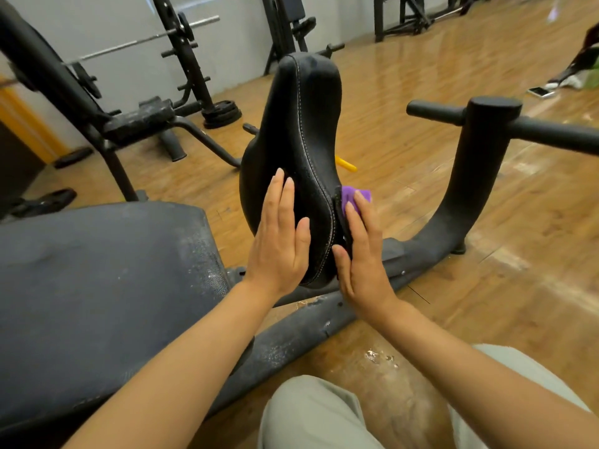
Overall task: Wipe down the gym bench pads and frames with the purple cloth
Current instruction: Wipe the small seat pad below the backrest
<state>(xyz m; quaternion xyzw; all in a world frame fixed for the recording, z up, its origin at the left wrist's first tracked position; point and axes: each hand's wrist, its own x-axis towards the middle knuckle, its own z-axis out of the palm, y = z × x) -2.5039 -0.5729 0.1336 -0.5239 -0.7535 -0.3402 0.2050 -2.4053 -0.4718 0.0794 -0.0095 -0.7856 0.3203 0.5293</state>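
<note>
- Knees in grey trousers (pixel 311 413) at the lower edge, nearest the camera; both bare forearms reach forward from them.
- Left hand (pixel 280 241): fingers straight and together, palm laid flat against the left face of the black stitched seat pad (pixel 298 131); it grips nothing.
- Right hand (pixel 363 254): fingers straight, pressing the purple cloth (pixel 355 194) against the right side of the seat pad; only a small corner of cloth shows beyond the fingertips.
- Seat pad: upright and narrow, white stitching along its seam; it stands between the two hands.
- Bench pad (pixel 97 286): broad, dark, dusty surface at the left, just beside the seat pad.
- Black frame tube (pixel 291 338): scuffed and flaked, running diagonally below the hands; it curves up to a post with horizontal handlebars (pixel 486 121) at the right.
- Wooden floor (pixel 486 286): worn patches near the knees; a yellow object (pixel 346 164) shows behind the seat pad.
- Background: barbell rack (pixel 181 50) by the wall; a phone (pixel 540 91) on the floor at far right.
</note>
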